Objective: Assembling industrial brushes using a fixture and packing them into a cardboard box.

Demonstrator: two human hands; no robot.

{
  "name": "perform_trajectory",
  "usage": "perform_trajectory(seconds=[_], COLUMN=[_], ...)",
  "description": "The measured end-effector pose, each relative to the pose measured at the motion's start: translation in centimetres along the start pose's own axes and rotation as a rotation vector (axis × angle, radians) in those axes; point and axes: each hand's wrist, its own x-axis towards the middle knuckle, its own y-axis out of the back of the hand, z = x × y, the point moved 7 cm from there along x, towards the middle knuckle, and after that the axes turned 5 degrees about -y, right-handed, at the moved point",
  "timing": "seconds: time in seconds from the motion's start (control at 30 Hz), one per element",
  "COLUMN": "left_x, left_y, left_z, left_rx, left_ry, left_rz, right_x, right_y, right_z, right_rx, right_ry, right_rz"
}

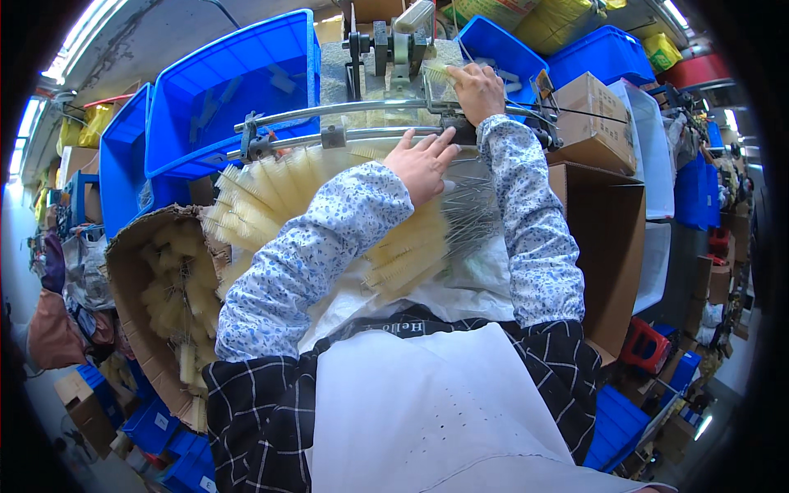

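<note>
My left hand lies with fingers spread, its fingertips at the lower metal rail. Beneath it and to its left fan many cream bristle brushes; their bare twisted-wire stems show to its right. Farther forward, my right hand is closed, fingertips on a small cream bristle brush beside a metal frame. The thumb is hidden from view. Just beyond stands a small metal machine with a light grey handle, mounted behind the two rails.
Blue plastic bins stand at the far left and another blue bin at the far right. At my left is a torn cardboard box holding more brushes. An open cardboard box and a closed carton are at my right.
</note>
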Motion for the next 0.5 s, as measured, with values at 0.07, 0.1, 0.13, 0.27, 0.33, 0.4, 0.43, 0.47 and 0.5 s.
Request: perform_trajectory(seconds=[0.07,0.1,0.13,0.27,0.33,0.4,0.43,0.47,0.5], left_x=[0.2,0.2,0.3,0.3,0.2,0.3,0.3,0.3,0.2], left_y=[-0.3,-0.4,-0.4,-0.5,-0.6,-0.5,-0.5,-0.4,-0.5], left_z=[-0.2,-0.3,-0.4,-0.3,-0.4,-0.3,-0.3,-0.3,-0.2], left_rx=[-0.028,-0.053,-0.054,-0.063,-0.080,-0.048,-0.046,-0.019,0.008], left_ry=[0.000,0.004,0.006,-0.007,-0.004,-0.035,-0.035,-0.047,-0.059], left_rz=[-0.003,-0.004,-0.005,-0.025,-0.026,0.037,0.038,0.033,0.028], right_x=[0.0,0.0,0.1,-0.1,0.0,0.0,0.0,0.0,0.0], right_y=[-0.1,-0.1,-0.2,-0.4,-0.9,-1.7,-1.9,-2.1,-2.0], right_z=[0.2,0.1,0.1,0.2,0.4,0.7,0.9,1.1,1.1], right_rx=[0.011,0.013,0.032,0.098,0.153,0.207,0.295,0.382,0.383], right_ry=[-0.011,-0.010,-0.017,-0.017,-0.021,-0.026,-0.015,-0.004,-0.002], right_rz=[-0.016,-0.018,-0.030,-0.059,-0.090,-0.119,-0.116,-0.113,-0.113])
